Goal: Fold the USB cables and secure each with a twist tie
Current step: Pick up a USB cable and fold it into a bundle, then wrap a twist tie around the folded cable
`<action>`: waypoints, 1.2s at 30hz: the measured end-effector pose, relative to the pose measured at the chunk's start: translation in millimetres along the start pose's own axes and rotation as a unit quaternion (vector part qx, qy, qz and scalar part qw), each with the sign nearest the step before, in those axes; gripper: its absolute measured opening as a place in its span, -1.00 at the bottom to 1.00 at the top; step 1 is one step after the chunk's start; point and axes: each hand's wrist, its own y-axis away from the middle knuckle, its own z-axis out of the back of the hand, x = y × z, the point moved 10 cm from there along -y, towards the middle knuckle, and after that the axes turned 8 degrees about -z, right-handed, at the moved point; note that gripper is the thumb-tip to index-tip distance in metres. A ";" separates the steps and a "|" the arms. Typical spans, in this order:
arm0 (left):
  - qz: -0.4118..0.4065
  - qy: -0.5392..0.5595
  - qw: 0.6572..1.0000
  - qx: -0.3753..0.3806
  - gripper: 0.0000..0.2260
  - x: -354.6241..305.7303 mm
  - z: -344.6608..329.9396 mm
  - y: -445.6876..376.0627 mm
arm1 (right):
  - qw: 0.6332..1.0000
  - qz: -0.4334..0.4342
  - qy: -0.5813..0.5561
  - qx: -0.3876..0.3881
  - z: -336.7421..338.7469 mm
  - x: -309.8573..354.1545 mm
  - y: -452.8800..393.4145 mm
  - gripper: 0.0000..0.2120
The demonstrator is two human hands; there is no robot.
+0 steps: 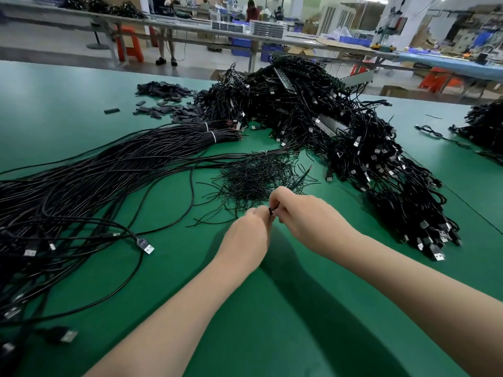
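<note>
Just in front of the loose heap of black twist ties on the green table, the left hand and right hand meet, fingers curled, pinching a small black piece. Most of it is hidden between the fingertips, so tie or cable cannot be told. Unfolded USB cables stretch left of the heap, cut off by the frame edge; a tangled cable pile rises behind and right.

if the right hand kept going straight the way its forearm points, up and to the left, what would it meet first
The left hand: the right hand already meets it fingertip to fingertip around a thin black twist tie. Past that, probably the loose heap of thin black twist ties on the green mat, though depth is unclear.
</note>
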 end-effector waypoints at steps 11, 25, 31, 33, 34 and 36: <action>0.020 -0.082 0.996 0.032 -0.79 2.0 -10.2 -4.4 | 0.923 0.143 0.356 0.003 20.1 42.0 -6.6 -0.87; -0.132 0.112 0.984 0.036 -0.71 -36.2 -3.0 10.1 | 0.777 -0.130 -0.415 0.455 -45.6 -32.9 -17.5 -0.80; -0.024 0.347 0.936 -0.053 -0.78 -13.7 7.3 2.5 | 0.655 -0.168 -0.688 0.264 -70.7 -29.5 -21.1 -0.81; 0.044 0.399 0.913 -0.070 -0.74 2.5 2.2 1.5 | 0.673 -0.168 -0.710 0.122 -71.5 -34.9 -19.9 -0.72; 0.065 0.407 0.908 -0.074 -0.74 7.9 -0.2 1.5 | 0.682 -0.169 -0.710 0.050 -68.9 -38.5 -15.1 -0.70; 0.083 0.395 0.912 -0.072 -0.74 12.6 -3.1 0.7 | 0.700 -0.185 -0.687 -0.063 -62.8 -46.7 -2.5 -0.75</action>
